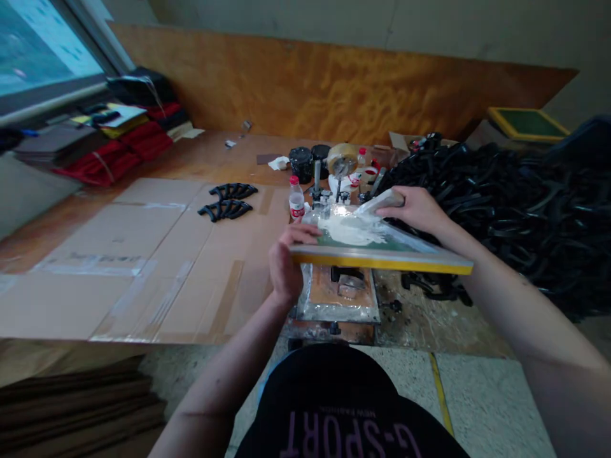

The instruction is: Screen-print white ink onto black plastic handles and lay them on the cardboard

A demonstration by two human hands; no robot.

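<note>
My left hand (287, 257) grips the left side of a screen printing frame (382, 260), its thumb side by the near corner. The frame is raised above a base plate (315, 312), with its yellow near edge facing me. White ink (351, 229) lies spread across the green mesh. My right hand (414, 208) is closed around a pale squeegee (379, 202) whose lower end rests at the ink. Under the frame, a black curved part (347, 275) sits on the base plate.
Several black curved pieces (229, 199) lie in rows on flattened cardboard (143, 242) at left. A large heap of black parts (515, 210) is on the right. Behind the frame stand a red-capped bottle (296, 198), black tubs (301, 164) and a tape roll (342, 159).
</note>
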